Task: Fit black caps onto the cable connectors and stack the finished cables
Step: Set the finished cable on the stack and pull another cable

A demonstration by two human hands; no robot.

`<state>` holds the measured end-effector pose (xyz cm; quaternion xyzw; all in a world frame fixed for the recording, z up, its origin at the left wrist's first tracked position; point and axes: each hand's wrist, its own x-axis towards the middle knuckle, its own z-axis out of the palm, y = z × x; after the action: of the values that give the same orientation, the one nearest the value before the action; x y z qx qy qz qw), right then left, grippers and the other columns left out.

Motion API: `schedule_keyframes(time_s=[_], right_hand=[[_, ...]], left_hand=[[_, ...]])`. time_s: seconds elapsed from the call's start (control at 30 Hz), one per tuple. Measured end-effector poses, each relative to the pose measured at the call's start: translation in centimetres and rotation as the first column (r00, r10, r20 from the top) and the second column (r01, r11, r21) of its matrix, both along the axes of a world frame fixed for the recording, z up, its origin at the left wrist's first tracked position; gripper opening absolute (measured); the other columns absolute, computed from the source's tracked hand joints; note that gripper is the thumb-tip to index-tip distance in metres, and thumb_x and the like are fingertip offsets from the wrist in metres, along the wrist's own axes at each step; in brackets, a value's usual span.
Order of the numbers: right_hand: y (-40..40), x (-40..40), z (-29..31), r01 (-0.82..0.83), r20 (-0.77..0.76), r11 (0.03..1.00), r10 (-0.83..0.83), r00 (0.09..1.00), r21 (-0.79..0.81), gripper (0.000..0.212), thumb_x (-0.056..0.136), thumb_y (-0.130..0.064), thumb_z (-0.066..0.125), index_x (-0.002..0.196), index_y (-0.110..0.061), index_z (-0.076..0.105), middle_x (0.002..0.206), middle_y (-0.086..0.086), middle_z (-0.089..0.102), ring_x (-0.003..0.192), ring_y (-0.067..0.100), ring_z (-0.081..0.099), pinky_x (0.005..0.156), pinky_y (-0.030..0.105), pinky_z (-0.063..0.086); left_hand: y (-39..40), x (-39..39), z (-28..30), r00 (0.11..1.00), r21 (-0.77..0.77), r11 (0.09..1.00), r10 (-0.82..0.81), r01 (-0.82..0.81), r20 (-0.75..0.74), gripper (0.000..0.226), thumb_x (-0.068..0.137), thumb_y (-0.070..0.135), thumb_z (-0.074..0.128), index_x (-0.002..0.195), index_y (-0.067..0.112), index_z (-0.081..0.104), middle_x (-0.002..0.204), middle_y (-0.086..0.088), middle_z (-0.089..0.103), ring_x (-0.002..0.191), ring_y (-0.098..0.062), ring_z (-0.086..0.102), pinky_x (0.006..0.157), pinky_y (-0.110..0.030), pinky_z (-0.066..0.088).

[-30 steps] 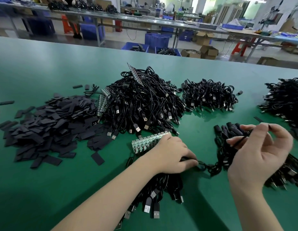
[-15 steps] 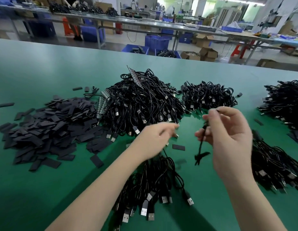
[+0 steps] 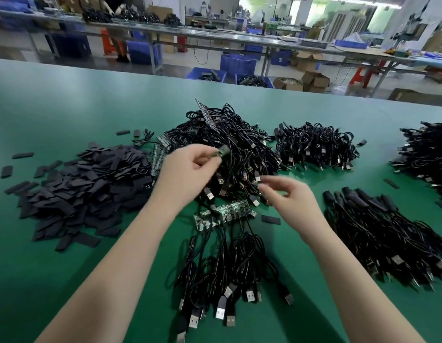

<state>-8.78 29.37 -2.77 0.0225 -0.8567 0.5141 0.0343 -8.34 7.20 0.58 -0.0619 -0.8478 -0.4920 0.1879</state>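
Observation:
My left hand point(image 3: 187, 174) is raised over the big tangled pile of black cables point(image 3: 229, 144) and pinches a small green connector board point(image 3: 223, 152) at a cable's end. My right hand point(image 3: 289, 198) hovers just right of it with curled fingers. Motion blur hides whether it holds anything. A heap of flat black caps point(image 3: 78, 189) lies at the left. A strip of green connector boards point(image 3: 222, 214) lies below my hands, and a bundle of cables with USB plugs point(image 3: 227, 276) runs toward me. Capped cables point(image 3: 371, 219) are stacked at the right.
Two more cable piles sit at the back right point(image 3: 316, 147) and far right point(image 3: 430, 154). Loose caps are scattered on the green table point(image 3: 66, 280), one point(image 3: 270, 219) beside the board strip. Other benches and blue crates stand beyond the table's far edge.
My left hand rose from the front bundle toward the big pile, now pinching a green board. My right hand swung from the right stack to the centre; the cable it dangled is no longer seen.

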Motion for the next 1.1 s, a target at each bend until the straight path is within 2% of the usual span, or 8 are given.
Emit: schedule_keyframes(time_s=[0.13, 0.2, 0.3, 0.47, 0.6, 0.73, 0.87, 1.1], right_hand=[[1.7, -0.2, -3.8, -0.01, 0.147, 0.8, -0.098, 0.984, 0.599, 0.035, 0.093, -0.041, 0.065, 0.125, -0.025, 0.066, 0.124, 0.001, 0.058, 0.1, 0.02, 0.06, 0.08, 0.031, 0.051], [1.6, -0.2, -4.7, 0.03, 0.111, 0.811, -0.116, 0.987, 0.584, 0.026, 0.092, -0.042, 0.066, 0.111, -0.024, 0.068, 0.116, 0.002, 0.054, 0.087, 0.018, 0.055, 0.072, 0.03, 0.047], [1.6, -0.5, -5.0, 0.017, 0.114, 0.81, -0.104, 0.988, 0.586, 0.023, 0.092, -0.041, 0.066, 0.102, -0.021, 0.068, 0.108, 0.002, 0.053, 0.081, 0.016, 0.051, 0.074, 0.031, 0.046], [1.6, -0.6, -5.2, -0.025, 0.104, 0.786, -0.051, 0.993, 0.618, 0.018, 0.098, -0.037, 0.059, 0.103, -0.02, 0.062, 0.097, -0.005, 0.052, 0.085, 0.017, 0.052, 0.072, 0.03, 0.041], [0.7, -0.4, -5.3, 0.078, -0.005, 0.967, -0.079, 0.997, 0.241, 0.015, 0.098, -0.032, 0.06, 0.086, -0.023, 0.057, 0.078, -0.01, 0.065, 0.067, 0.014, 0.06, 0.059, 0.024, 0.044], [-0.6, 0.4, -5.5, 0.17, -0.035, 0.966, -0.18, 0.983, -0.193, 0.005, 0.094, -0.023, 0.066, 0.091, -0.026, 0.067, 0.072, -0.001, 0.073, 0.058, 0.012, 0.066, 0.062, 0.033, 0.056], [-1.0, 1.5, -6.4, 0.124, -0.016, 0.933, -0.137, 0.99, -0.337, 0.01, 0.09, -0.013, 0.071, 0.094, -0.022, 0.073, 0.071, -0.002, 0.073, 0.059, 0.01, 0.068, 0.056, 0.021, 0.053], [-1.1, 2.8, -6.2, -0.055, -0.037, 0.891, 0.043, 0.998, -0.45, 0.023, 0.085, -0.004, 0.075, 0.086, -0.027, 0.076, 0.076, -0.005, 0.072, 0.069, 0.009, 0.065, 0.066, 0.018, 0.053]], left_hand=[[-0.3, 0.4, 0.2, 0.971, -0.171, 0.97, 0.136, -0.17, -0.196, 0.019, 0.093, 0.025, 0.062, 0.109, 0.029, 0.071, 0.092, 0.022, 0.066, 0.068, 0.012, 0.058, 0.063, -0.002, 0.044], [1.0, 0.2, -1.6, 0.989, -0.302, 0.945, 0.1, -0.129, -0.109, 0.022, 0.095, 0.029, 0.057, 0.114, 0.03, 0.069, 0.102, 0.012, 0.069, 0.059, -0.002, 0.06, 0.058, -0.013, 0.049], [2.9, 0.5, -5.4, 0.998, -0.388, 0.92, 0.06, -0.045, 0.028, 0.024, 0.097, 0.032, 0.054, 0.117, 0.03, 0.068, 0.112, 0.01, 0.068, 0.08, -0.006, 0.064, 0.081, -0.03, 0.055], [3.4, 0.8, -8.2, 0.994, -0.18, 0.983, -0.021, 0.041, 0.112, 0.019, 0.093, 0.027, 0.062, 0.108, 0.029, 0.072, 0.1, 0.023, 0.061, 0.092, 0.008, 0.056, 0.087, -0.011, 0.045], [3.1, 1.5, -8.0, 0.991, 0.025, 0.997, -0.074, 0.072, 0.109, 0.027, 0.091, 0.024, 0.065, 0.108, 0.045, 0.064, 0.094, 0.019, 0.066, 0.095, 0.011, 0.056, 0.077, 0.003, 0.036], [3.4, 1.7, -7.7, 0.996, 0.139, 0.99, -0.038, 0.027, 0.077, 0.022, 0.09, 0.022, 0.067, 0.09, 0.044, 0.063, 0.084, 0.016, 0.068, 0.085, 0.003, 0.061, 0.073, -0.004, 0.042], [4.1, 2.2, -8.5, 0.994, 0.171, 0.984, -0.064, 0.049, 0.083, 0.031, 0.094, 0.015, 0.06, 0.087, 0.044, 0.068, 0.092, 0.022, 0.068, 0.079, -0.01, 0.064, 0.073, -0.024, 0.054], [4.1, 2.3, -9.1, 0.99, 0.031, 0.991, -0.131, 0.13, 0.054, 0.027, 0.087, 0.019, 0.067, 0.107, 0.037, 0.071, 0.106, 0.02, 0.067, 0.106, 0.009, 0.055, 0.088, 0.0, 0.034]])
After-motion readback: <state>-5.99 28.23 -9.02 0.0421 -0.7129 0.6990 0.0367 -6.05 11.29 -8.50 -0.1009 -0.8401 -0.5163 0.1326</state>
